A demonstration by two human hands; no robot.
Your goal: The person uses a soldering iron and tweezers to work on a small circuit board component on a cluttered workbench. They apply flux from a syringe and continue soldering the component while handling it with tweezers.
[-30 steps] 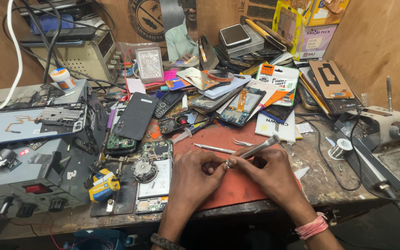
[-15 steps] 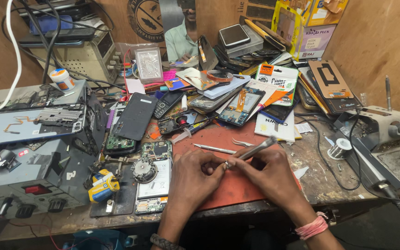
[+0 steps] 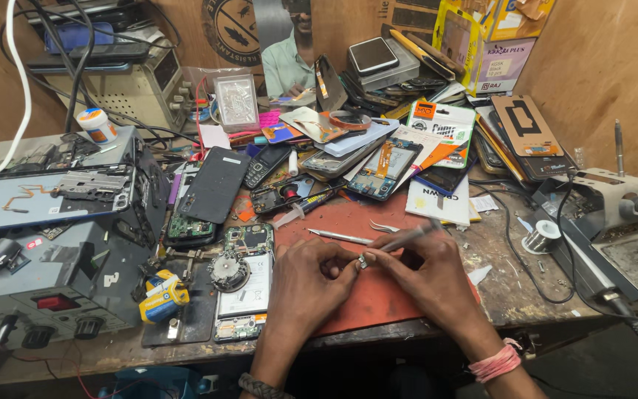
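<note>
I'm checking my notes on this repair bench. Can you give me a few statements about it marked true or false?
1. The right hand holds a slim metal tool. True.
2. The left hand rests on the grey box. False: it pinches a tiny part over the red mat.
3. An opened phone lies left of the hands. True.
4. The solder spool sits on the mat. False: on bare bench, right.

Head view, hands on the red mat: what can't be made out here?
- Small part pinched between left hand and right hand: too small, fingers cover it.
- Tweezers in the right hand: tip blurred against the part.
- Red mat: near half hidden under both hands.
- Grey box: cut off by left edge.
</note>
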